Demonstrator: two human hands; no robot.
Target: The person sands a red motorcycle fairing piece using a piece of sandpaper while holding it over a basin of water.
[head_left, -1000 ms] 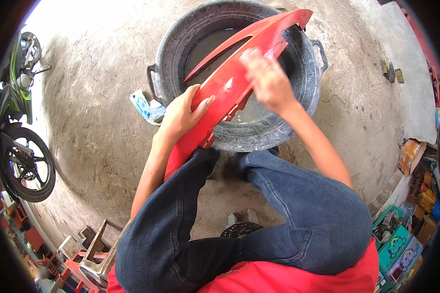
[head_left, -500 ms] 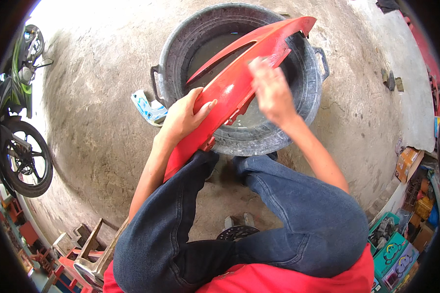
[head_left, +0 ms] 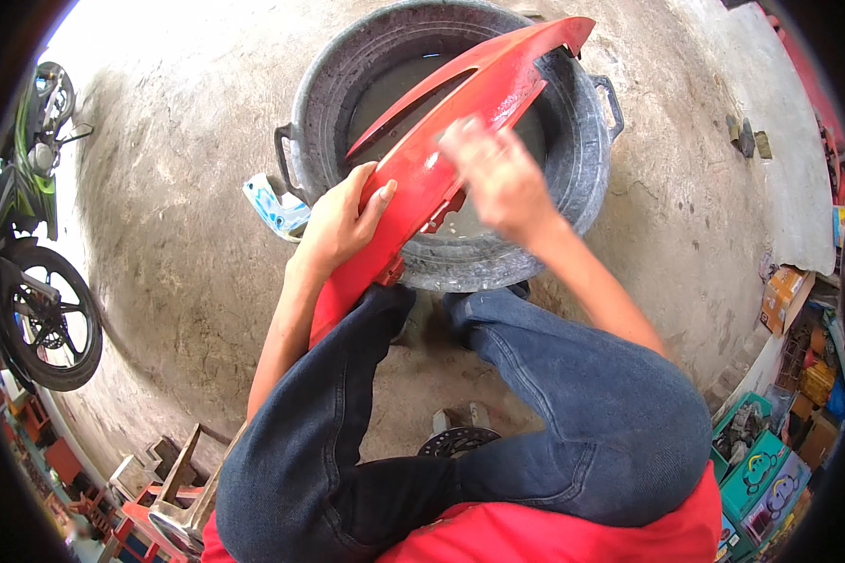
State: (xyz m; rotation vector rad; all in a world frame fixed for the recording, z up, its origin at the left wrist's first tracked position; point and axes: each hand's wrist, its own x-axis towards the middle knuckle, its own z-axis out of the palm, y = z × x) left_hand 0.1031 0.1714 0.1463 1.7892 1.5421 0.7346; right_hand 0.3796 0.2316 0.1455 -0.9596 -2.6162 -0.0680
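Observation:
A long, glossy red motorcycle body panel (head_left: 413,183) slants from my left knee up over a dark round tub (head_left: 573,211). My left hand (head_left: 340,220) is closed round the panel's left edge, its thumb lying across the red surface. Against the panel's wet middle lies my right hand (head_left: 507,178). Its fingers are blurred by motion, so whether something is between them and the panel cannot be seen. Shallow, murky water (head_left: 385,98) shows in the tub beneath the panel.
Beside the tub's left handle lies a blue-and-white curved plastic piece (head_left: 277,206). A motorcycle (head_left: 42,310) stands at far left. A wooden chair frame (head_left: 183,488) is at lower left. Cardboard (head_left: 785,298) and green boxes (head_left: 756,469) line the right side. Under my legs sits a perforated disc (head_left: 455,441).
My right hand has slid down and left along the panel, toward my left hand. The left hand keeps its hold. The whole view has shifted slightly.

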